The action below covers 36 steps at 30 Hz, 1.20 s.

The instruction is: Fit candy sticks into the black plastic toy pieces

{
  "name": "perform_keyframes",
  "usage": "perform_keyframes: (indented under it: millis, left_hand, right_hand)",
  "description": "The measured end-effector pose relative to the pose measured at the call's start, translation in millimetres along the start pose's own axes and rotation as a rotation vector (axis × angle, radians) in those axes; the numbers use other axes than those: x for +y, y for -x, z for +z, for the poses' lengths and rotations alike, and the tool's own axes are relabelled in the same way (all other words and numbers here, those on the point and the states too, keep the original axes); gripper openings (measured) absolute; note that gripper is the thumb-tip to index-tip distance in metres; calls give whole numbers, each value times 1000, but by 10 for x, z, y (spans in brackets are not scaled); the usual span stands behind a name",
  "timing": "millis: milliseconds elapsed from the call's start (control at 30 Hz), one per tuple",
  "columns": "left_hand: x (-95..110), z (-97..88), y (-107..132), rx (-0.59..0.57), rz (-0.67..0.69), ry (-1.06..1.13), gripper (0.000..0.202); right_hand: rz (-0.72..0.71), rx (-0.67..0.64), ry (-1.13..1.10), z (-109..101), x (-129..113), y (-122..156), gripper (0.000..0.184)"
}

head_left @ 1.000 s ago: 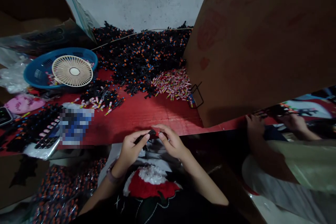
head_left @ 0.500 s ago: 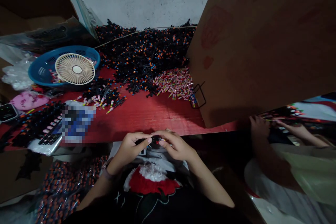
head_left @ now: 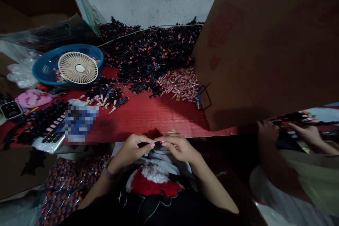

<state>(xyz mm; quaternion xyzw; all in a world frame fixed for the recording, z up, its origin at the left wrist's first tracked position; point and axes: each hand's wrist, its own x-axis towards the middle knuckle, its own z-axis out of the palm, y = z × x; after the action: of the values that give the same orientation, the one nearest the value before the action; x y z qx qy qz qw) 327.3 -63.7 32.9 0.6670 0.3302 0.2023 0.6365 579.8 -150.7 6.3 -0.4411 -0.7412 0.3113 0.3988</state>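
In front of my lap, just below the table's front edge, my two hands meet at the fingertips. My left hand (head_left: 135, 149) is closed in a pinch, thumb against forefinger, and whatever it grips is mostly hidden. Thumb and fingers of my right hand (head_left: 180, 147) close on a small dark piece with a red spot (head_left: 160, 142); its kind is too small to tell. Beyond them is the red tabletop (head_left: 148, 116), bearing a heap of small pink-and-white pieces with yellow ends (head_left: 178, 83) and a large pile of black parts with orange and blue bits (head_left: 150, 51).
A blue basket (head_left: 39, 72) with a cream fan grille (head_left: 79, 67) stands left, near a smartwatch (head_left: 12, 110) and clear plastic packets (head_left: 50, 143). A tall cardboard box (head_left: 265, 53) blocks the right. Another person's hands (head_left: 268, 132) work beyond it. Bagged parts (head_left: 71, 180) lie lower left.
The view has shifted slightly, so the table's things sit a little further right. My fingertips have drawn closer together, covering more of the small piece. The other person's hands have moved.
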Motion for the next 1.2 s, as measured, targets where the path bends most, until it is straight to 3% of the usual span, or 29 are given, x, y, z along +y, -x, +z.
perform_keyframes:
  millis: [200, 467, 567, 733, 800, 967, 1133, 1200]
  left_hand:
    - [-55, -15, 7, 25, -66, -24, 35]
    - [-107, -56, -6, -43, -52, -61, 25]
    - [-118, -68, -19, -30, -60, -82, 26]
    - [-130, -121, -76, -35, -59, -109, 23]
    - [-168, -169, -106, 25, -56, -63, 23]
    - [-371, -229, -198, 184, -131, 255, 52]
    - [-624, 65, -347, 528, -141, 689, 50]
    - [-680, 94, -418, 562, -107, 676, 50]
  right_hand:
    - [51, -60, -41, 32, 14, 82, 49]
    - [127, -45, -175, 110, 113, 10, 47]
    - [147, -5, -195, 170, 151, -21, 48]
    - [165, 119, -46, 301, 180, -52, 47]
    - [164, 167, -5, 332, 199, -66, 46]
    - [212, 324, 7, 412, 309, -103, 40]
    - [331, 397, -120, 720, 446, -221, 42]
    - [345, 334, -197, 864, 507, -268, 46]
